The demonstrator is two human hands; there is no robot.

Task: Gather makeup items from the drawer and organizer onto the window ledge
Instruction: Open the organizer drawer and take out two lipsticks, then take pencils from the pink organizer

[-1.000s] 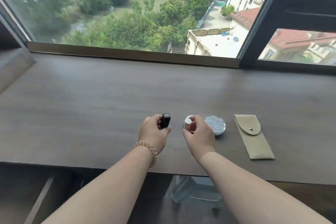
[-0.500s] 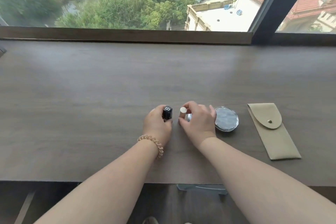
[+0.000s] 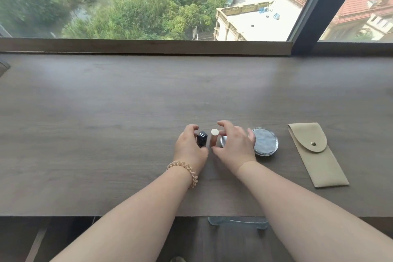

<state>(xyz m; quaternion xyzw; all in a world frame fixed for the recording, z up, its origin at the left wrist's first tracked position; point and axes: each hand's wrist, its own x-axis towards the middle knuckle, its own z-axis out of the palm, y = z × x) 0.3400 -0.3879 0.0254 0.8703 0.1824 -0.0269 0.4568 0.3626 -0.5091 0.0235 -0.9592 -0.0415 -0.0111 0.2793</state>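
Since 0.5 s ago: right hand [image 3: 234, 144] has let go of the cream-capped tube [image 3: 214, 137]; its fingers are now spread apart around it. The tube stands upright on the window ledge [image 3: 106, 123]. Just left of it, the left hand [image 3: 188, 147] curls round the black lipstick [image 3: 202, 138], thumb at its base. White cap monogram reads "CD". Right: round compact [image 3: 265, 141], lid marking illegible; far right, beige pouch [image 3: 316, 155].

The window ledge [image 3: 106, 134] is dark grey-brown with fine wood grain; the lipstick tube [image 3: 201, 139] is gloss black, white monogram on its cap; the slim tube [image 3: 214, 136] is tan with a cream-white top; the compact [image 3: 264, 141] has a silver rim and mottled blue-grey lid; the pouch [image 3: 316, 159] is plain beige, brass-coloured snap; my wrist's coil bracelet [image 3: 185, 165] is pale amber.
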